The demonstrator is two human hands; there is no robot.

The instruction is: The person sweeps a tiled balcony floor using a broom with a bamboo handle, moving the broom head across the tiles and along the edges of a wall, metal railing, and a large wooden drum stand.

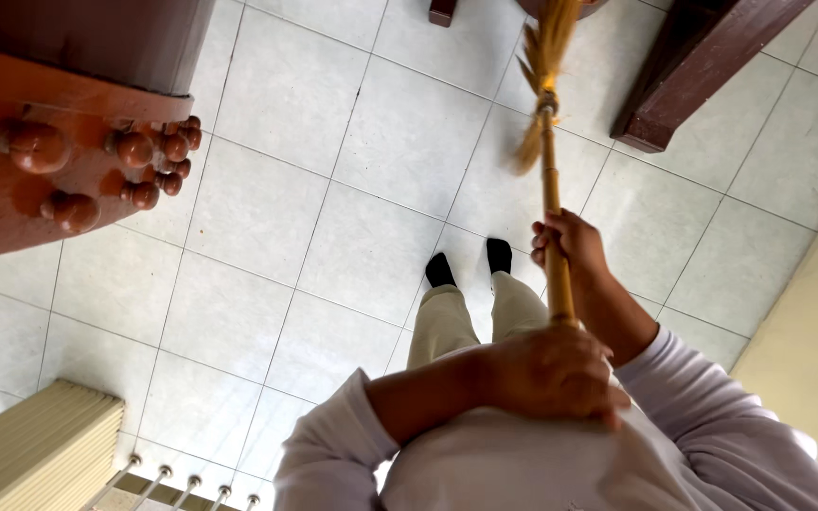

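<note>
The view looks straight down the person's front, so the image reads upside down: the feet in black socks (471, 265) sit near the middle and the pale long-sleeved top fills the lower edge.

Both hands hold a broom by its bamboo handle (553, 218). The left hand (549, 374) is wrapped over the handle's top end, close against the chest; its fingers are curled down and pressed together, and the very end of the handle is hidden under the palm. The right hand (568, 244) grips further along the handle, away from the body, with its fingers (543, 248) closed tight around the stick, so only the knuckles and fingertips show on the near side.

Beyond the right hand's fingers the handle runs to a binding and then to the straw bristles (546, 57), which are blurred and cut off by the top edge of the frame; whether they touch the white tiled floor (352, 218) cannot be told.

Well to the side of the left hand's fingers stands a reddish wooden piece of furniture with round turned knobs (97, 161), only partly in view. On the far side of the right hand's fingers, a dark wooden beam or leg (702, 66) crosses the upper corner, its top cut off. A ribbed cream panel (35, 449) and a row of thin metal rods show at the lower corner, too cropped to identify.
</note>
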